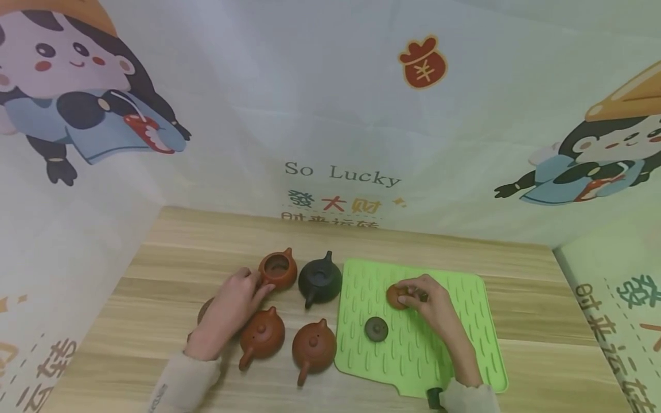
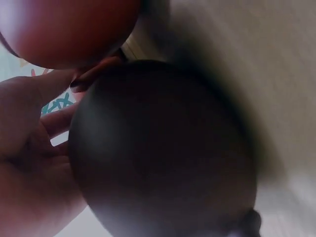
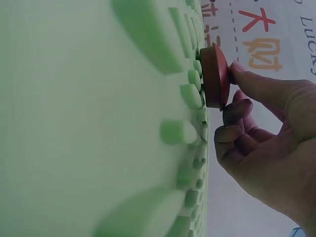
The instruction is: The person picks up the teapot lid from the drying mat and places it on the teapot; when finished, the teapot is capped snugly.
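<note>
The red lid (image 1: 394,297) is pinched by the right hand (image 1: 428,298) against the green mat (image 1: 462,287), where a dark lid (image 1: 376,329) is also set. The lidless pot (image 1: 290,277) is grasped at its handle side by the left hand (image 1: 233,301), on the surface (image 1: 181,258), beside a black pot (image 1: 320,281). Two lidded pots (image 1: 314,347) are placed left of the mat; a brown pot (image 1: 203,310) is partly hidden.
</note>
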A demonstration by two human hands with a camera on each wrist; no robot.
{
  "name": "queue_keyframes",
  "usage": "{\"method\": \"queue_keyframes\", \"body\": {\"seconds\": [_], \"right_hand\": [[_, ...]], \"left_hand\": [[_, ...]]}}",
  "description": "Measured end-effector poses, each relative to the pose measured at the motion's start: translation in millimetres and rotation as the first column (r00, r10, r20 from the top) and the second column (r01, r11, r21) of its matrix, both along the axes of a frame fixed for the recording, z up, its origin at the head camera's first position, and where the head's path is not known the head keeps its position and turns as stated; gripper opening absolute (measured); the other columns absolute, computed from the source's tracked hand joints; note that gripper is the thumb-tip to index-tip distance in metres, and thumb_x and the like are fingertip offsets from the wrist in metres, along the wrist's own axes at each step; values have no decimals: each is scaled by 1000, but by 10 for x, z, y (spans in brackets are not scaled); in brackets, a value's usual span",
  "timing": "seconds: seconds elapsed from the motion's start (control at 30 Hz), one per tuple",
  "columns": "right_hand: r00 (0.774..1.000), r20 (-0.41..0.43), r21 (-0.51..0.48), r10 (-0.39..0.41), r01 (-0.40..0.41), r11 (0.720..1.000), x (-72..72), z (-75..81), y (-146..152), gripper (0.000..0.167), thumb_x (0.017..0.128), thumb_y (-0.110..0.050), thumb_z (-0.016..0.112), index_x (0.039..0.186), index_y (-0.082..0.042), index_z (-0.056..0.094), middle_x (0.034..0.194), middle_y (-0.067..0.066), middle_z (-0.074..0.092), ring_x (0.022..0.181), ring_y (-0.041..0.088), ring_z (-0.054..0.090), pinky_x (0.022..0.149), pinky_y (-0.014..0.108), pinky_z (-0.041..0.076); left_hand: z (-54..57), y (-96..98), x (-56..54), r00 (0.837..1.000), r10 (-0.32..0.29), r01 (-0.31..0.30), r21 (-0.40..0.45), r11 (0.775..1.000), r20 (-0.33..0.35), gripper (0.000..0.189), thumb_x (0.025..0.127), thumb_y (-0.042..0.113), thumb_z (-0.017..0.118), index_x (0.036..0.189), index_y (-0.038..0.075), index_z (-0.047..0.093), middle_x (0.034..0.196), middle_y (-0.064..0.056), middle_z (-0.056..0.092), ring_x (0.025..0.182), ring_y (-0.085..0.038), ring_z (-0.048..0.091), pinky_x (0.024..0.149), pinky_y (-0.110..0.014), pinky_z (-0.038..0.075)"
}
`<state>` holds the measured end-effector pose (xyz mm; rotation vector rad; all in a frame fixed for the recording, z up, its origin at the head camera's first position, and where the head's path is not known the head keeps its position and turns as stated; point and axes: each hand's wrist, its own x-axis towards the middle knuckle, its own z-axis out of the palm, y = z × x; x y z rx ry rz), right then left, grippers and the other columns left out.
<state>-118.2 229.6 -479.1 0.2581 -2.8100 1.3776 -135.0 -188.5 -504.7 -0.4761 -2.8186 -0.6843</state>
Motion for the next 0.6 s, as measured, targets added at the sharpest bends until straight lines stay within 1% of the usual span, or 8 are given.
{"method": "queue_keyframes", "body": {"seconds": [0.03, 0.07, 0.13, 0.2, 0.3, 0.47, 0.53, 0.6], "right_hand": [[1000, 3, 3, 1, -1, 1000, -3, 0, -1, 20, 94, -2, 83, 114, -4, 82, 100, 7, 68, 89, 14, 60, 77, 26, 51], [1000, 6, 5, 3, -3, 1000, -6, -1, -1, 20, 94, -2, 83, 114, -4, 82, 100, 7, 68, 89, 14, 60, 77, 26, 51], [1000, 13, 8, 3, -3, 1000, -12, -2, -4, 19, 94, -1, 83, 113, -4, 83, 100, 7, 68, 89, 13, 60, 77, 26, 51], [1000, 18, 9, 0, 0, 1000, -18, -5, -9, 18, 94, -1, 83, 111, -4, 83, 100, 7, 69, 88, 13, 60, 77, 25, 51], [1000, 24, 14, -10, 9, 1000, -26, -10, -19, 17, 93, 0, 83, 110, -3, 83, 100, 7, 69, 88, 11, 59, 77, 25, 50], [999, 32, 9, -41, 41, 999, -31, -11, -54, 14, 93, 1, 83, 107, -3, 83, 99, 8, 67, 86, 11, 55, 76, 24, 47], [999, 17, -13, -46, 46, 999, -29, -5, -82, 14, 93, 0, 84, 106, -3, 83, 98, 8, 66, 85, 11, 53, 76, 24, 46], [999, -12, -39, -36, 36, 999, -28, 4, -123, 13, 92, 0, 85, 105, -3, 83, 95, 7, 65, 84, 11, 50, 75, 24, 45]], "left_hand": [[108, 42, 45, 1000, 3, -2, -9, 1000, 12, 28, 105, 25, 77, 88, 4, 69, 78, -8, 56, 63, -22, 57, 58, -45, 52], [191, 75, 81, 999, 4, -4, -5, 1000, 33, 25, 104, 21, 77, 89, 2, 70, 78, -9, 57, 63, -23, 58, 59, -45, 53], [284, 114, 123, 998, 17, -15, -31, 999, 67, 23, 106, 18, 75, 90, 2, 72, 78, -9, 58, 64, -24, 61, 60, -44, 54], [334, 140, 147, 996, 28, -23, -54, 998, 88, 22, 107, 18, 73, 93, 2, 74, 79, -9, 60, 66, -26, 65, 61, -45, 56], [336, 150, 154, 995, 36, -31, -56, 998, 91, 20, 107, 16, 73, 94, 1, 75, 79, -10, 61, 68, -29, 67, 63, -47, 57], [320, 150, 154, 996, 36, -32, -47, 998, 78, 19, 106, 14, 73, 93, 0, 75, 79, -11, 61, 69, -31, 67, 64, -48, 57], [324, 151, 157, 997, 37, -33, -48, 998, 74, 20, 106, 14, 73, 92, 1, 75, 79, -11, 61, 69, -31, 67, 64, -48, 57], [327, 151, 160, 997, 35, -32, -47, 998, 66, 19, 106, 14, 73, 92, 0, 75, 78, -11, 60, 68, -31, 67, 64, -48, 57]]}}
